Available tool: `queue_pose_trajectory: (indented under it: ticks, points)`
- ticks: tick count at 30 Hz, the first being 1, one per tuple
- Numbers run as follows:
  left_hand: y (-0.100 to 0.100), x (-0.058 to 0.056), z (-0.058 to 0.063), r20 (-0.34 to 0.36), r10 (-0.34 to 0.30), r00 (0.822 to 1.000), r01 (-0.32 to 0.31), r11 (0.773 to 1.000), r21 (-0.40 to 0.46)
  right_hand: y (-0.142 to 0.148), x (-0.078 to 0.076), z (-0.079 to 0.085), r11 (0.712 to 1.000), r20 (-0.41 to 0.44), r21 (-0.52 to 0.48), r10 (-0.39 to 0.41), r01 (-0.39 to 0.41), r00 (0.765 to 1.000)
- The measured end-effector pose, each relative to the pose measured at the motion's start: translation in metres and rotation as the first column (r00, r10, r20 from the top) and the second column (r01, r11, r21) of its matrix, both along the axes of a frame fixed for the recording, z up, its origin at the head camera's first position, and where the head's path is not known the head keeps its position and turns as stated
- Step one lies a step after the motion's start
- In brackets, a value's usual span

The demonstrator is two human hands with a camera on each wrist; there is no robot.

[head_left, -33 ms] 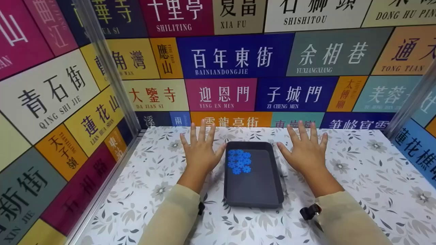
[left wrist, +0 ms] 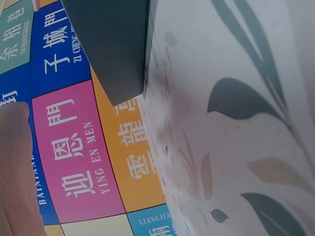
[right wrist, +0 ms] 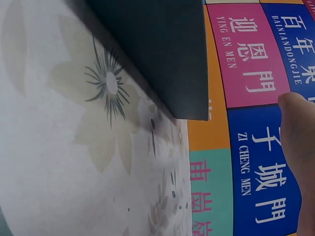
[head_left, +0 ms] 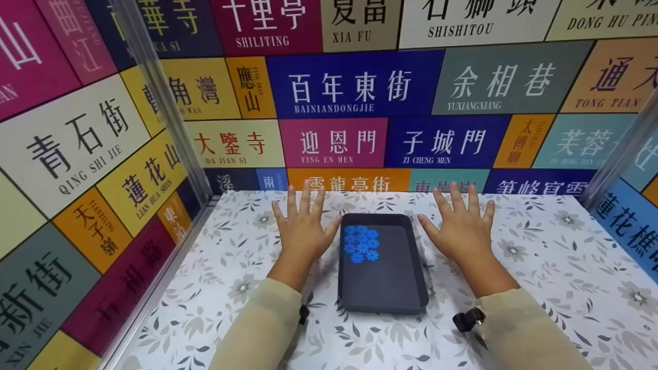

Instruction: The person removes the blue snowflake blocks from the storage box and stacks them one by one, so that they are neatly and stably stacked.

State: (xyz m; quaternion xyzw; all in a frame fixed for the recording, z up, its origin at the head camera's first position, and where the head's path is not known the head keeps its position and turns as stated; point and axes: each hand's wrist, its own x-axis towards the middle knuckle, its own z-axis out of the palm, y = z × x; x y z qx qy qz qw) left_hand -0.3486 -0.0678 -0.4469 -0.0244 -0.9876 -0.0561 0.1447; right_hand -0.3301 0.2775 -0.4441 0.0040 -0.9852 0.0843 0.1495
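Between the two hands, a dark grey rectangular tray (head_left: 383,288) lies on the table. Inside it, toward its far left corner, sits a cluster of several small blue flower-shaped pieces (head_left: 361,242). My left hand (head_left: 303,226) is to the left of the tray, fingers spread and straight, thumb tip right at the tray's rim. On the other side my right hand (head_left: 460,226) has its fingers spread too, the thumb pointing toward the tray. Neither hand holds anything. Each wrist view shows the tray's outer wall (left wrist: 115,49) and part of a thumb (right wrist: 298,147).
A white cloth with grey leaves and flowers covers the table (head_left: 247,308). Behind it rises a wall of coloured street-name signs (head_left: 354,87). Clear upright edges (head_left: 169,118) stand at the table's left and right sides. A small black device (head_left: 468,319) is strapped at the right wrist.
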Motion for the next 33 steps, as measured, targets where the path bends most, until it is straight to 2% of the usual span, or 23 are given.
queue_pose_trajectory:
  ticks: [9,18,23,33]
  points:
    - [0.001,0.0,-0.004,0.001,0.006,1.0,-0.006,1.0,0.028,0.001,0.001,-0.002,0.999,0.013,-0.039,0.012,-0.011,1.0]
    - [0.001,0.006,-0.007,0.026,-0.026,0.999,0.022,0.99,0.137,-0.006,0.0,0.001,0.988,0.061,-0.144,0.065,-0.056,0.996]
    - [0.002,0.011,-0.011,0.023,-0.031,0.999,0.026,0.982,0.186,-0.013,0.002,0.002,0.976,0.053,-0.198,0.107,-0.095,0.993]
    - [0.005,0.02,-0.019,0.09,-0.047,0.995,0.023,0.968,0.25,-0.026,0.006,-0.002,0.955,0.035,-0.261,0.159,-0.144,0.987]
